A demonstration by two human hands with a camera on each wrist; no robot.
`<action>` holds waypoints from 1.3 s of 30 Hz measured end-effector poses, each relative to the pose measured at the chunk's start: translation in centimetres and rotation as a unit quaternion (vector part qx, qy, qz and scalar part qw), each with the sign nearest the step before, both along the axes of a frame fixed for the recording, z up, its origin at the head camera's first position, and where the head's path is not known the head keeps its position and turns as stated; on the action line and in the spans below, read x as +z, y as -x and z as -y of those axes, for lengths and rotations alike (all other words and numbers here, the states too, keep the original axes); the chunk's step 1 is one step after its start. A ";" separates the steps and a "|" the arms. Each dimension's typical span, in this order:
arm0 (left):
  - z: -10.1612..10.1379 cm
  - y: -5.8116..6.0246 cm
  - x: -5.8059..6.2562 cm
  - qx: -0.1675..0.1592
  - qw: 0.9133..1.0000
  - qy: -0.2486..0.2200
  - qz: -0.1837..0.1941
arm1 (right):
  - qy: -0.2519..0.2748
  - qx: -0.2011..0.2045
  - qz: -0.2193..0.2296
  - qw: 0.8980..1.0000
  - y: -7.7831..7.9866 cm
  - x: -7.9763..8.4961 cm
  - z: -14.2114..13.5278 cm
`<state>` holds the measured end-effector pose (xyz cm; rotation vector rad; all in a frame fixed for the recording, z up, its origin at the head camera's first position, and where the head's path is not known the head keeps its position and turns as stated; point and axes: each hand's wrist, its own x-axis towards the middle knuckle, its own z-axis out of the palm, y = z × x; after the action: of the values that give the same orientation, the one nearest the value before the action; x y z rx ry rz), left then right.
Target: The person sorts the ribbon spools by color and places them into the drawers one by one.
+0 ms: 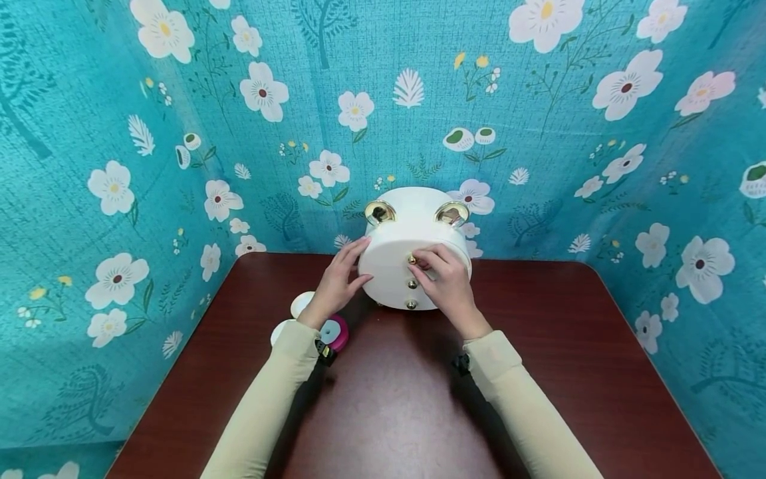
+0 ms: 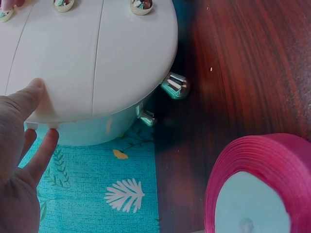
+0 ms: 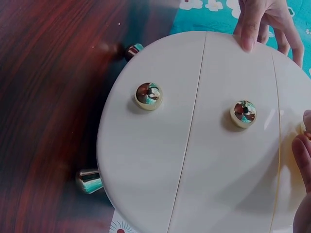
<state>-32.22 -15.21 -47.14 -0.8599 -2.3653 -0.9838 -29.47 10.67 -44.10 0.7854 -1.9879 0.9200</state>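
Note:
A round white drawer box [image 1: 383, 269] with two gold ear shapes [image 1: 380, 212] on top stands at the table's back edge. Three gold knobs run down its front. My right hand [image 1: 445, 283] pinches the top knob [image 1: 412, 259] between thumb and fingers. Below it are the middle knob [image 3: 244, 114] and the bottom knob [image 3: 148, 96]. My left hand [image 1: 336, 285] steadies the box's left side, its thumb on the front face and its extended fingers along the side. Shiny feet [image 2: 176, 86] show under the box. Thin seams divide the front into drawers.
A pink ribbon roll [image 2: 262, 150] lies on the dark red-brown table [image 1: 383, 399], near my left wrist. Beside it are white round pieces [image 1: 301, 303], partly hidden by my left arm. A blue floral curtain [image 1: 395, 146] hangs right behind the box.

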 end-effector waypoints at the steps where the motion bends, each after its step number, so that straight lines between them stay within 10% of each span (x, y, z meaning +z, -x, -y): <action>1: 0.0 0.0 0.0 0.000 1.000 0.000 0.000 | 0.002 0.000 0.000 1.000 0.0 0.0 0.0; 39: -0.1 -0.1 -0.1 0.004 1.000 -0.007 0.017 | -0.006 -0.037 -0.011 0.999 -0.5 0.0 0.8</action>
<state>-32.10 -15.14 -47.23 -0.8326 -2.3858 -1.0193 -28.95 9.90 -44.13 0.7207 -1.9917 0.8537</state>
